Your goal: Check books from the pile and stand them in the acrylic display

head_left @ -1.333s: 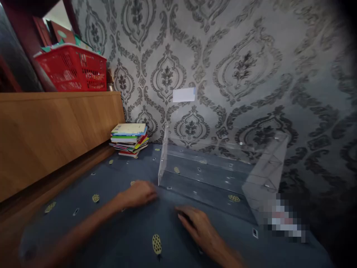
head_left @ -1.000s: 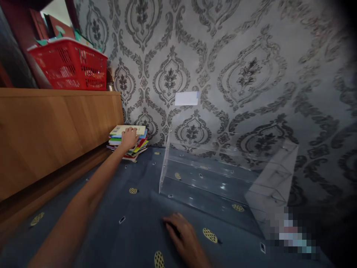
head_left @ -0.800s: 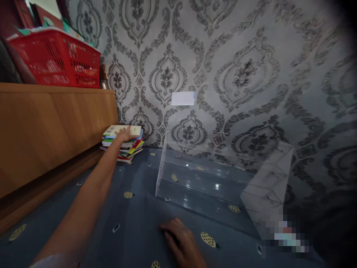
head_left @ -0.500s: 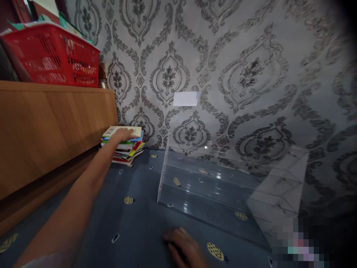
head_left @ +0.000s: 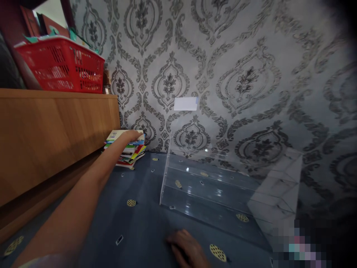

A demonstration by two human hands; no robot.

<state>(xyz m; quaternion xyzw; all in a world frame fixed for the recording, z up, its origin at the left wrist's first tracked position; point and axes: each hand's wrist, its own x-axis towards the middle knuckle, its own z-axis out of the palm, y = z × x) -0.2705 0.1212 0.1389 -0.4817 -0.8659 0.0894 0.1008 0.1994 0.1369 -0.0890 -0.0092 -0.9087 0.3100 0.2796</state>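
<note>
My left hand [head_left: 133, 135] reaches far out and rests on the cream-coloured top book [head_left: 118, 135] of a stack, near its right edge. Its fingers look outstretched, though their tips are hard to make out. Below lie several more books [head_left: 129, 149] with white, green, red and yellow edges, unevenly piled. My right hand [head_left: 188, 245] lies low on the dark blue cloth [head_left: 145, 230], loosely bent with thumb and fingers apart and nothing visible in it. Beyond and to the right of it stands a clear acrylic stepped rack [head_left: 205, 193].
On the left a wooden cabinet [head_left: 55, 123] carries a filled red plastic basket [head_left: 60, 67] and a small jar [head_left: 106, 82]. A patterned grey wall [head_left: 212, 67] closes off the back. A white label [head_left: 186, 104] shows above the rack. The lower right corner is pixelated.
My left hand has slid right across the top book towards its right edge. My right hand stays nearly where it was. The view has shifted slightly.
</note>
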